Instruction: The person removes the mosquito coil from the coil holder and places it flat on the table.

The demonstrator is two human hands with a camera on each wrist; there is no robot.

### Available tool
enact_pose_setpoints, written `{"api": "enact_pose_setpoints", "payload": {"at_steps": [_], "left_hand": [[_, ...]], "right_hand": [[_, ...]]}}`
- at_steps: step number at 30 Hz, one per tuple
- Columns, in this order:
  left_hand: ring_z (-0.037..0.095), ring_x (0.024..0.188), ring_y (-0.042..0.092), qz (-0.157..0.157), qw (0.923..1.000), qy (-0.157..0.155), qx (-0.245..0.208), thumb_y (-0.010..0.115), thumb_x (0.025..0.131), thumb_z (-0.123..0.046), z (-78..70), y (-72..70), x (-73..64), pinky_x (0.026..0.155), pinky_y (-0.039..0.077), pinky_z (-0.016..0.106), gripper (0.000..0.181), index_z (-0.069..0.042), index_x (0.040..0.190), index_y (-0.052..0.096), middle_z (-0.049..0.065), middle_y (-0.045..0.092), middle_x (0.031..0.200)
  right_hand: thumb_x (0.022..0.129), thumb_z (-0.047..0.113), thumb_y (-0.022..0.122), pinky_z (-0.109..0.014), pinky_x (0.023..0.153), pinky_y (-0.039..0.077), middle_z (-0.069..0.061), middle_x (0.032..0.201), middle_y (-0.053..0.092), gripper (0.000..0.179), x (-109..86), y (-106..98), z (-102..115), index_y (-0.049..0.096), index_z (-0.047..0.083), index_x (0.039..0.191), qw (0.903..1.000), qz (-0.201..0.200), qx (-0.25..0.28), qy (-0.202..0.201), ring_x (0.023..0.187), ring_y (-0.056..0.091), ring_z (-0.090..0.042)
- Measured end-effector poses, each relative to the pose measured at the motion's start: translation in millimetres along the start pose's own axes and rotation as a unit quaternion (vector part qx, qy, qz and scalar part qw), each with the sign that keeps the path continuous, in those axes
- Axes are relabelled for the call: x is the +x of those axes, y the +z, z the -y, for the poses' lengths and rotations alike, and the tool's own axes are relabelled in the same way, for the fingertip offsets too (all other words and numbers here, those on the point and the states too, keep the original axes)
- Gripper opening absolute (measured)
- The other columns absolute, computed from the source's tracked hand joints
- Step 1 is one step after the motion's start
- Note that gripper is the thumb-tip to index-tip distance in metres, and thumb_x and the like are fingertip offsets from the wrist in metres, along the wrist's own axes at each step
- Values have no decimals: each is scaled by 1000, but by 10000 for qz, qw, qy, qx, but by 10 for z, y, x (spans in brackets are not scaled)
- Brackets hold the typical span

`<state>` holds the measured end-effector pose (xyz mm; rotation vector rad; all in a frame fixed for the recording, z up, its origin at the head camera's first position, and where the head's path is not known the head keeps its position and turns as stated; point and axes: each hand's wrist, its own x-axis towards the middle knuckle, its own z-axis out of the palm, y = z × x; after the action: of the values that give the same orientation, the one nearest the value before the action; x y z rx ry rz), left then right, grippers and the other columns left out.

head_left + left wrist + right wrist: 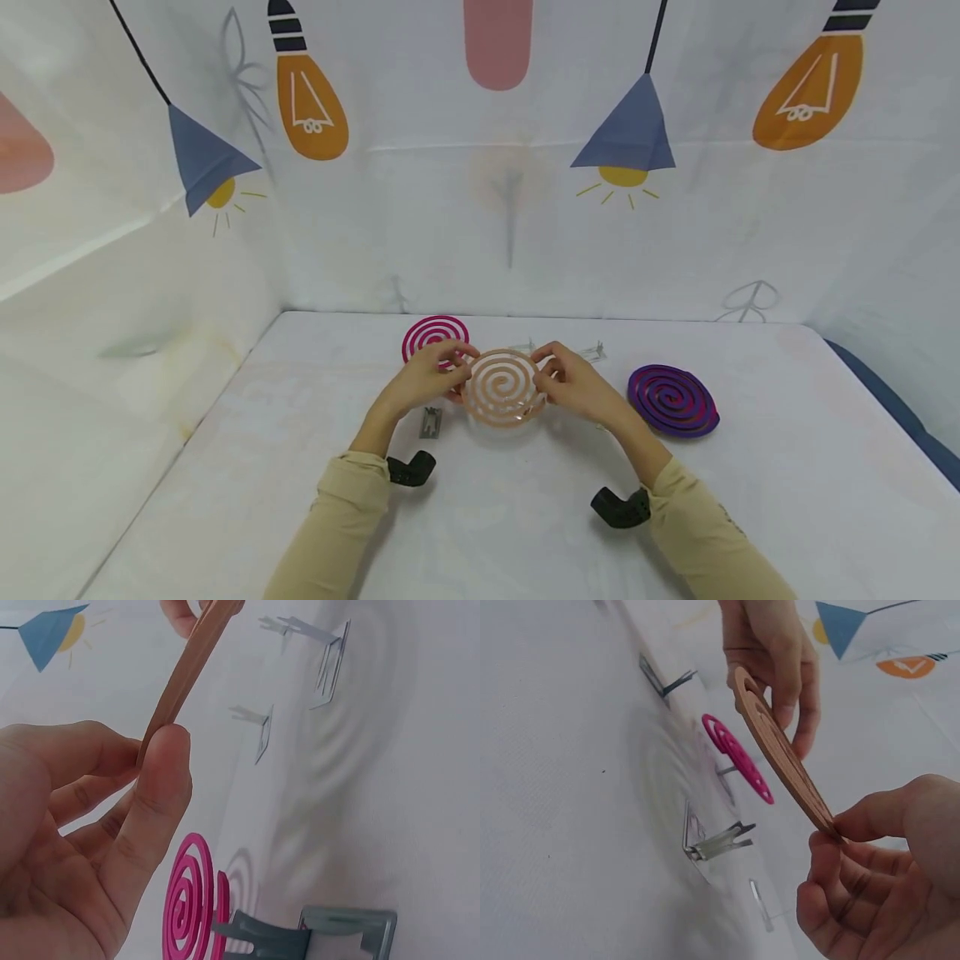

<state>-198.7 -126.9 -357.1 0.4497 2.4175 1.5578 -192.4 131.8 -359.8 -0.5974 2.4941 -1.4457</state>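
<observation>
A tan mosquito coil (501, 387) is held up above the table between both hands, its flat spiral facing the head camera. The left hand (423, 379) pinches its left edge between thumb and fingers; in the left wrist view the coil (184, 679) appears almost edge-on. At the opposite edge, the right hand (581, 387) pinches the rim with thumb and fingertips. Behind the left hand, a pink mosquito coil (739, 761) sits raised on a metal stand. Small metal coil stands (720, 847) with forked uprights are on the table around the hands.
To the right lies a stack of purple and red coils (671, 400). One metal stand (431, 422) is just below the left hand. Black curved pieces (411, 469) show beside both wrists. A white sheet wall (510, 233) printed with lamps rises behind the table.
</observation>
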Motion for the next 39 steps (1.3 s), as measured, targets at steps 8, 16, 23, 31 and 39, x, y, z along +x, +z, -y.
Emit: {"api": "enact_pose_setpoints", "payload": {"at_steps": [8,16,23,31,39], "left_hand": [[16,63,65,54,10000,14,-49,56,91,-7,-53,81,46,66,58,41,28,-6,119,59,19,61,96],[17,66,66,186,9998,56,-56,55,92,-6,-94,153,145,64,58,36,29,-5,120,58,22,61,99],[15,67,67,240,9997,-14,-95,57,91,-7,-182,223,208,67,58,40,27,-9,117,59,15,61,98],[14,64,66,529,9984,-152,-147,57,92,-9,-365,333,343,67,58,33,25,-9,117,60,13,60,97],[13,63,65,592,9978,-106,-286,57,91,-7,-436,469,431,65,58,32,26,-10,116,60,13,61,95]], "right_hand": [[95,12,51,-29,70,52,-13,85,61,28,-16,-137,-52,45,2,121,9995,287,71,69,71,58,-17],[96,14,51,-30,69,50,-14,90,60,29,-40,-281,-69,45,1,121,9987,435,-133,228,74,60,-23],[96,13,51,-34,71,53,-14,89,60,30,-86,-437,-60,45,-2,121,9981,574,-146,149,77,61,-26],[97,14,50,-45,80,54,-14,90,60,33,-179,-667,-37,44,0,126,9973,682,-223,122,81,64,-18],[97,16,51,-40,75,53,-13,89,61,29,-241,-834,-63,48,2,122,9972,538,-488,159,78,62,-20]]}}
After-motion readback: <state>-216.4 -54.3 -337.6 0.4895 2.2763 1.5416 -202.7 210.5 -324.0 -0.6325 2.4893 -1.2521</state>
